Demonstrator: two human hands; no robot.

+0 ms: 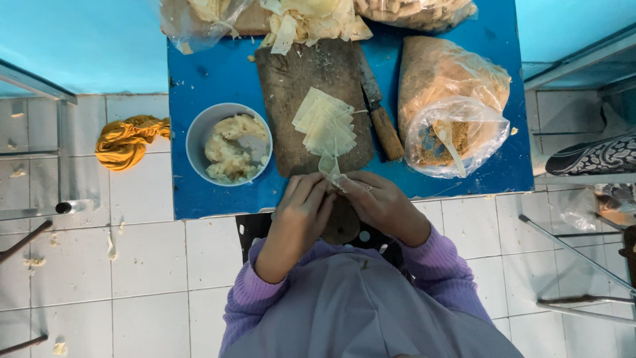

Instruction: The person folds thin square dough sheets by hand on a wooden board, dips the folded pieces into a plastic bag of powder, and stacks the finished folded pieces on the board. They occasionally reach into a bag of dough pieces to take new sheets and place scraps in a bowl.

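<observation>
White floor tiles (pixel 149 265) run under a small blue table (pixel 218 79) set against a turquoise wall, and the one view from the person's head looks straight down on it.

Both hands meet at the near edge of a dark wooden cutting board (pixel 298 73), at about 6 o'clock from its middle. The left hand (pixel 301 205) and the right hand (pixel 374 199) are closed together, fingertips pinched on a single thin pale wrapper (pixel 328 166) that stands up between them; how it is folded I cannot tell, since the fingers hide most of it.

What matters here is the stack of wrappers (pixel 326 126): it lies at 12 o'clock from the pinched sheet, just beside it, its long axis running from 11 to 5 o'clock across the board. Both hands are close, the right perhaps slightly nearer its lower end.

At 9 o'clock from the stack sits a white bowl (pixel 197 126) of pale mashed filling (pixel 232 146), nearer the left hand. At 3 o'clock a wooden-handled knife (pixel 381 119) lies along the board's edge, handle toward the person, and beyond it a clear bag with a white spoon (pixel 450 146) in brown crumbs. More bags crowd the far edge. A yellow cloth (pixel 126 140) hangs off at 9 o'clock.
</observation>
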